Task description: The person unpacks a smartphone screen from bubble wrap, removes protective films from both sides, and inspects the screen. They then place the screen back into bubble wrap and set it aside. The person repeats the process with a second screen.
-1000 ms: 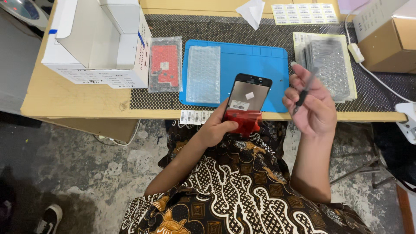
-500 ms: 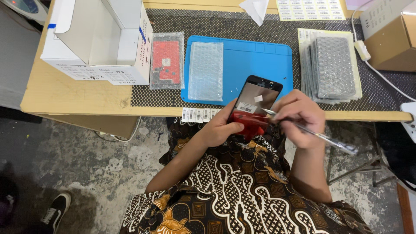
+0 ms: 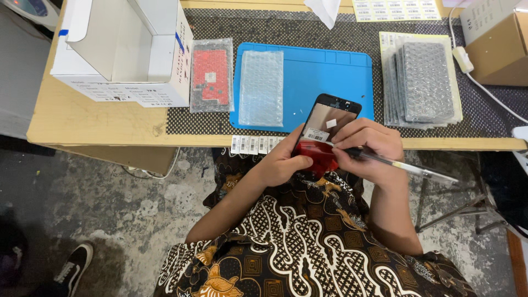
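My left hand (image 3: 283,162) grips a phone screen panel (image 3: 327,124) from the left, its back side up, with a red film at its lower end and a small barcode sticker. My right hand (image 3: 368,151) holds a pen (image 3: 410,166) like a writing tool, its tip down on the panel near the sticker. The panel is tilted up just in front of the table edge, over the near rim of a blue work mat (image 3: 330,74).
On the table: a bubble-wrap pouch (image 3: 262,88) on the mat, a bagged red-backed panel (image 3: 211,74), an open white cardboard box (image 3: 124,49), a stack of bubble-wrapped panels (image 3: 423,82), a strip of barcode labels (image 3: 256,144), a brown carton (image 3: 500,52).
My right hand came down from beside the panel and set the pen tip on its back. The left hand kept its hold.
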